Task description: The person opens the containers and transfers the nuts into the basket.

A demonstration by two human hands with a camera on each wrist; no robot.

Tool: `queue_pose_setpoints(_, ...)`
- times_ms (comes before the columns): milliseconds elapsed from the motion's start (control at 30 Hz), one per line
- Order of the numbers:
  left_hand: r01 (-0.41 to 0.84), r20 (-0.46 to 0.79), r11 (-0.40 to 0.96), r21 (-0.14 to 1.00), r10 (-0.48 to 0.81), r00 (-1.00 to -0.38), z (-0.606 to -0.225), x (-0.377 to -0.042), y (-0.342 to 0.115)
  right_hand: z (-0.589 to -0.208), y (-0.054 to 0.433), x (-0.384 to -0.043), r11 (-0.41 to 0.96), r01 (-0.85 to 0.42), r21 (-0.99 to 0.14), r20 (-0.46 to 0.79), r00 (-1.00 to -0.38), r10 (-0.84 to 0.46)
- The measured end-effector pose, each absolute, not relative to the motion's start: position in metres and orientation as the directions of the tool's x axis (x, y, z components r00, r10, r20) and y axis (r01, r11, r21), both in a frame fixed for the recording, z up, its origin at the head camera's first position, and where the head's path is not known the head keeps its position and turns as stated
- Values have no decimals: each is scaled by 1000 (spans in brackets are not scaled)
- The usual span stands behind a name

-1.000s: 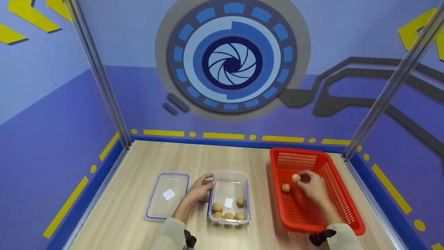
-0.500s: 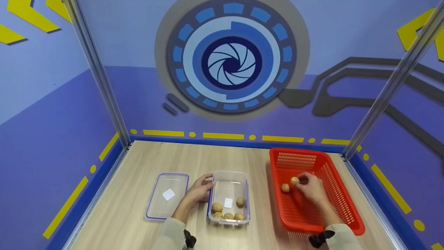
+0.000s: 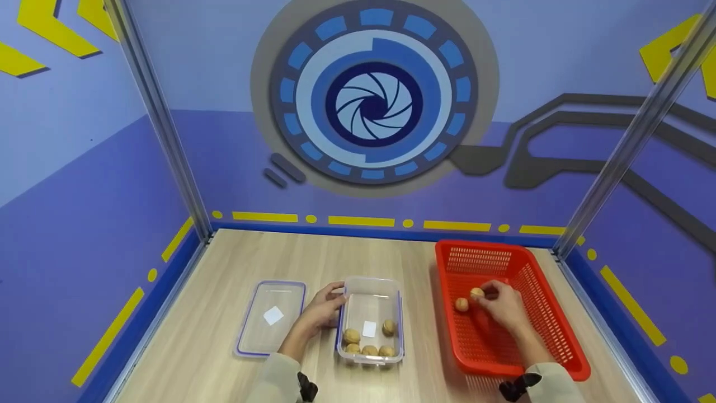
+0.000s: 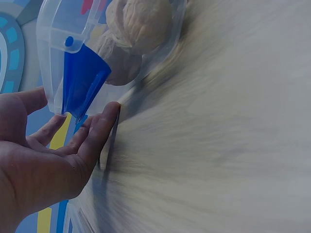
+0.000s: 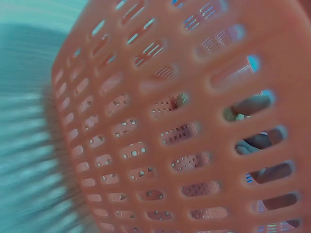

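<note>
1. Walnut (image 3: 476, 293) is sitting between right thumb and fingertips, inside red basket (image 3: 481, 348); can't tell if it is touching the basket floor.
2. Right hand (image 3: 504, 305) is pinching that walnut, with the forearm hanging over the basket's near end.
3. Loose walnut (image 3: 461, 304) is lying on the basket floor, just left of the pinch and a bit nearer the person.
4. Basket's left wall is standing between the pinch and clear container (image 3: 370, 307), so it is blocking the straight low path.
5. Slotted basket wall is filling the right wrist view and hiding most of the fingers.
6. Left hand (image 3: 323, 308) is resting relaxed fingers against the container's left side, not clenching; blue flap (image 4: 81, 80) is hanging beside those fingers.
7. Five walnuts (image 3: 370, 350) are lying in the container, right of the left hand: most are crowding the near end, one is sitting by the right wall. White label (image 3: 369, 329) is showing between them.
8. Lid (image 3: 262, 336) is lying flat left of the left hand, carrying white square (image 3: 273, 315); left forearm is covering its near right corner.
</note>
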State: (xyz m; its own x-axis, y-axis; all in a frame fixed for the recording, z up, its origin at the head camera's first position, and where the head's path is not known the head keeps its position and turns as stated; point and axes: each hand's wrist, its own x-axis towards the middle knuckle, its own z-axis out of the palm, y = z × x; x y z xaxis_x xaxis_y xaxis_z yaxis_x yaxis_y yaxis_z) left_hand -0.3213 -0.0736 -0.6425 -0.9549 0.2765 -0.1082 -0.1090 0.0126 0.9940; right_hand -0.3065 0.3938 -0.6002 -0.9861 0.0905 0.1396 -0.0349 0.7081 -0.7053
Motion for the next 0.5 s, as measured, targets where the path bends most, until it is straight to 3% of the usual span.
queue_pose_setpoints(500, -130, -127, 7, 992, 272, -954, -641, -320, -72, -598, 393, -306, 726, -32, -687, 172, -978, 120)
